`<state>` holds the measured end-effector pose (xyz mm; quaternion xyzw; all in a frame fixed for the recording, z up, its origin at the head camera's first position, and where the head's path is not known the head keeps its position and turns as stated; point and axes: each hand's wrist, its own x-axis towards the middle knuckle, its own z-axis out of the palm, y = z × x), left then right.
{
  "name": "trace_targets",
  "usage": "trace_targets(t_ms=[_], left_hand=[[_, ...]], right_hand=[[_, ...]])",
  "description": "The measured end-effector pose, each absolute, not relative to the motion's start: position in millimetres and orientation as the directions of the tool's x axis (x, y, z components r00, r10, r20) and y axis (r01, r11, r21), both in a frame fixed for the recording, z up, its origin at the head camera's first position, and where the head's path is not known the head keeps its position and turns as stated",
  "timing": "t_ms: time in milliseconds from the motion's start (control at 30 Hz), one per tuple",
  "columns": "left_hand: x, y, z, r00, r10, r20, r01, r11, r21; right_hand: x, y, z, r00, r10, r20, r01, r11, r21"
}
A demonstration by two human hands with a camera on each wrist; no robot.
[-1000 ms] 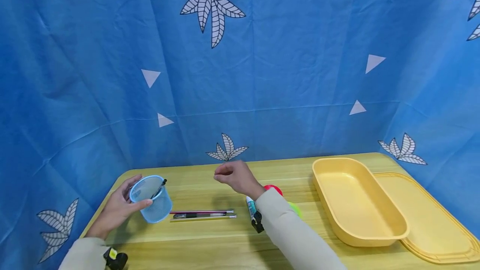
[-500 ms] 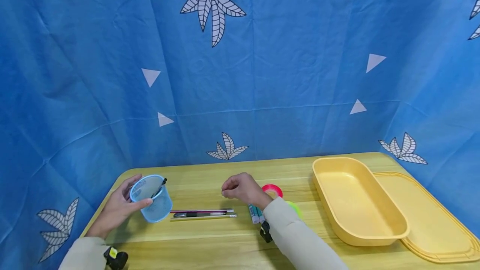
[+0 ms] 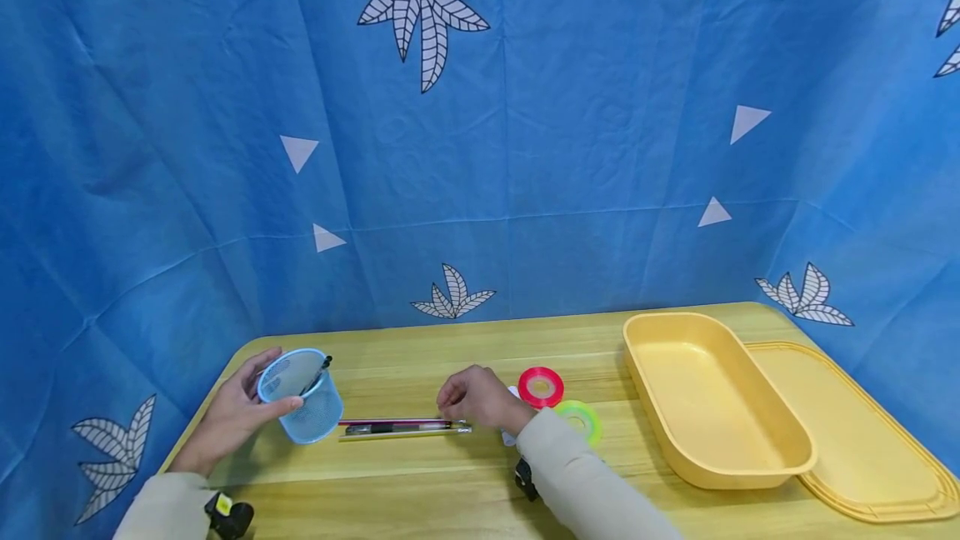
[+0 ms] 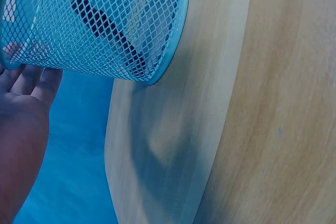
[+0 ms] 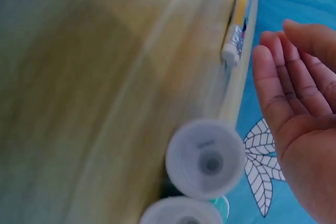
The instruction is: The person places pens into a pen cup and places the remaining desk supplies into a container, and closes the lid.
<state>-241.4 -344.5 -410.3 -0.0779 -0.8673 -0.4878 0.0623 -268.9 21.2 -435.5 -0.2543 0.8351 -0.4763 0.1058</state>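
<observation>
My left hand [image 3: 236,419] grips a light blue mesh pen holder [image 3: 313,419], which tilts toward me at the table's left; its fingers are behind the cup and the thumb is at the rim. One black pen [image 3: 321,373] leans inside it, also showing through the mesh in the left wrist view. A small row of pencils and a dark-gripped pen [image 3: 397,429] lies just right of the holder. Over the row's right end hovers my right hand [image 3: 480,398], fingers loosely bent and holding nothing. In the right wrist view a yellow pencil's white eraser [image 5: 230,55] lies near those fingertips.
Two glue sticks [image 5: 205,158] lie below my right hand, mostly hidden in the head view. Beyond the forearm lie a red tape roll [image 3: 526,392] and a green one [image 3: 595,425]. A yellow tray [image 3: 712,390] and its lid [image 3: 870,440] are on the right.
My right hand first drew back to the right, then came down and toward me to the right end of the pencil row. The left hand and pen holder stayed in place.
</observation>
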Motion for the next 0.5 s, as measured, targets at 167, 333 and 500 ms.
trace_targets(t_ms=[167,333,500], left_hand=[[-241.0,-344.5,-410.3,-0.981,0.077,0.18,0.193,0.508,0.84],[-240.5,-344.6,-410.2,-0.98,0.08,0.184,0.199,0.506,0.84],[-240.2,-344.4,-410.6,-0.979,0.079,0.19,0.204,0.508,0.837]], right_hand=[[-266.1,17.9,-439.2,-0.831,-0.551,0.075,-0.371,0.449,-0.813],[-265.4,15.9,-440.3,-0.809,-0.58,0.099,-0.438,0.481,-0.76],[-263.5,15.2,-439.8,-0.785,-0.611,0.104,-0.496,0.518,-0.697]])
